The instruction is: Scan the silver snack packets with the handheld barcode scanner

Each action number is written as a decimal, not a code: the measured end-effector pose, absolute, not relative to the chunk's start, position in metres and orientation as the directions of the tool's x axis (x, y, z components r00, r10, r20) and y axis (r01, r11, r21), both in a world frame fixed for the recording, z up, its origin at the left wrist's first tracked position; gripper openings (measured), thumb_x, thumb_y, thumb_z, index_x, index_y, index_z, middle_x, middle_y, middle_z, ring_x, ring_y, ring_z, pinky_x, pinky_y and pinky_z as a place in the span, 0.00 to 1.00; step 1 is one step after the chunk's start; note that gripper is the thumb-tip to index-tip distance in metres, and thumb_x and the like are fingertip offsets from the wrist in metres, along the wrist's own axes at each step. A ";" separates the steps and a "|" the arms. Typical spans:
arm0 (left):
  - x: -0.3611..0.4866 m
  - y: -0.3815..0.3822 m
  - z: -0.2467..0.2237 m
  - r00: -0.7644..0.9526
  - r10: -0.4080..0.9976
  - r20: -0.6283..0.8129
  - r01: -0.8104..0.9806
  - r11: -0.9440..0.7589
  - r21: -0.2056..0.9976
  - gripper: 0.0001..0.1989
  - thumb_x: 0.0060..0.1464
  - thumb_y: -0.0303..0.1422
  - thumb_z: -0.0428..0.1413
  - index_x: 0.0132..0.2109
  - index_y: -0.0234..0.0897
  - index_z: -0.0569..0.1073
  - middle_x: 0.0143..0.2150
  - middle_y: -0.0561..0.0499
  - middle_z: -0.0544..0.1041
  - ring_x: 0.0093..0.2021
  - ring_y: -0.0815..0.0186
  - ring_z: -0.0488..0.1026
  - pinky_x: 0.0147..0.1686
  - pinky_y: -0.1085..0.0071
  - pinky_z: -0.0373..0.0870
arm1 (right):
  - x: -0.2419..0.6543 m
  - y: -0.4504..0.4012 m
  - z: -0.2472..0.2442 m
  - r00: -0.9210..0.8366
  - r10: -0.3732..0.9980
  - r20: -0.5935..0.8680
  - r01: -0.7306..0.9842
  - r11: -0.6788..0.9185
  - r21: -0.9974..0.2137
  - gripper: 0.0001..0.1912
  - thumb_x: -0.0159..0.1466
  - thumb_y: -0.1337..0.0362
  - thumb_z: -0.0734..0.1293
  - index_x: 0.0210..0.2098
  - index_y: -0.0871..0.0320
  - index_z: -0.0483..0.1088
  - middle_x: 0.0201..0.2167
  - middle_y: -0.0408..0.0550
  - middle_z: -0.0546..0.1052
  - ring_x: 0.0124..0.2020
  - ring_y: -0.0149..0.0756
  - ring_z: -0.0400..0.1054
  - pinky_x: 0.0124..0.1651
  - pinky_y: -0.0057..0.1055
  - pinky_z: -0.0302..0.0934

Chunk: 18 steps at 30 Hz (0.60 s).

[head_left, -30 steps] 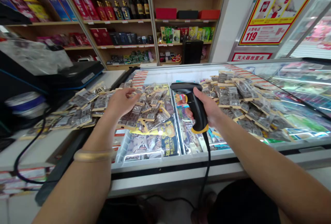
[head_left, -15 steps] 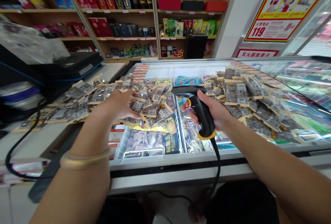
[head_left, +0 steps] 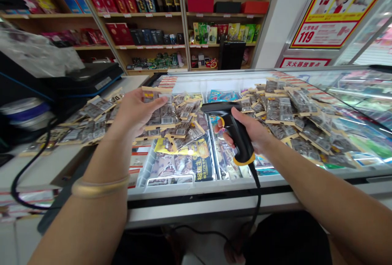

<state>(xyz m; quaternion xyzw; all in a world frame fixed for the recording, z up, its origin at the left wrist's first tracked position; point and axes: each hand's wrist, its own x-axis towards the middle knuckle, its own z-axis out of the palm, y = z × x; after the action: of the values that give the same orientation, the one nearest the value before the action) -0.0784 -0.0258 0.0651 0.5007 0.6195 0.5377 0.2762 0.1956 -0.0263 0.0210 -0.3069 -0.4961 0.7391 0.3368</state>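
Observation:
Between the thumb and fingers of my left hand [head_left: 137,112] is a small snack packet [head_left: 165,114], clear and dark with tan edges and a barcode label facing up. It is raised a little over a heap of like packets [head_left: 186,112] on the freezer's glass top. My right hand [head_left: 249,128] grips a black and yellow barcode scanner [head_left: 237,132] by its handle, the head pointing left toward the packet. From the handle's base a black cord hangs down. Another pile of packets [head_left: 290,110] lies on the glass to the right of the scanner.
Beneath the glass of the chest freezer [head_left: 183,197] are wire baskets with bagged frozen goods. A black machine [head_left: 82,79] stands at the left, near more packets [head_left: 94,110]. Shelves [head_left: 141,14] with boxes and bottles line the back wall.
My left hand has closed on one packet and lifted it from the heap, its label now in view. The scanner has shifted very slightly left.

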 end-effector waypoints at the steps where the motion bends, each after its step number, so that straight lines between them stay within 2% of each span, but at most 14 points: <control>1: -0.073 -0.024 0.062 -0.323 0.932 0.163 0.198 -0.102 0.975 0.23 0.37 0.39 0.69 0.40 0.34 0.74 0.35 0.50 0.79 0.37 0.63 0.75 0.40 0.64 0.75 | 0.196 -0.027 0.021 -0.608 0.785 -0.117 -0.185 -0.283 -0.941 0.28 0.59 0.38 0.66 0.33 0.59 0.71 0.26 0.49 0.76 0.16 0.28 0.61 0.16 0.26 0.59; 3: -0.063 -0.021 0.057 -0.287 0.950 0.125 0.081 -0.106 0.991 0.23 0.35 0.38 0.70 0.39 0.35 0.75 0.36 0.50 0.81 0.39 0.61 0.77 0.41 0.65 0.75 | 0.195 -0.028 0.021 -0.664 0.739 -0.111 -0.165 -0.289 -0.943 0.27 0.58 0.38 0.67 0.31 0.59 0.70 0.26 0.48 0.76 0.16 0.27 0.61 0.16 0.25 0.59; 9: -0.054 -0.016 0.045 -0.284 0.956 0.080 0.131 -0.044 0.990 0.21 0.41 0.40 0.67 0.42 0.35 0.78 0.32 0.49 0.81 0.37 0.59 0.79 0.38 0.64 0.77 | 0.196 -0.029 0.017 -0.766 0.634 -0.107 -0.095 -0.276 -0.956 0.29 0.57 0.37 0.67 0.29 0.60 0.70 0.21 0.46 0.73 0.16 0.27 0.61 0.17 0.24 0.60; 14: -0.056 -0.015 0.043 -0.272 0.961 0.048 0.079 -0.027 0.997 0.20 0.43 0.38 0.65 0.44 0.35 0.78 0.31 0.49 0.81 0.35 0.59 0.79 0.36 0.64 0.77 | 0.197 -0.028 0.016 -0.780 0.618 -0.098 -0.090 -0.266 -0.960 0.29 0.58 0.37 0.67 0.31 0.61 0.71 0.25 0.47 0.74 0.16 0.26 0.62 0.18 0.24 0.62; 18: -0.055 -0.015 0.043 -0.273 0.961 0.041 0.090 -0.017 0.996 0.19 0.44 0.38 0.65 0.44 0.35 0.78 0.30 0.49 0.81 0.36 0.58 0.79 0.37 0.62 0.77 | 0.196 -0.029 0.018 -0.782 0.614 -0.113 -0.089 -0.289 -0.953 0.31 0.54 0.36 0.69 0.31 0.62 0.71 0.25 0.45 0.73 0.16 0.25 0.63 0.18 0.24 0.62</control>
<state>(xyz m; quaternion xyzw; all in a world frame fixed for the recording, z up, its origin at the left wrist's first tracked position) -0.0547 -0.0147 0.0429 0.4543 0.5784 0.5496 0.3963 0.1960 -0.0290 0.0181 -0.2382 -0.5504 0.7667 0.2291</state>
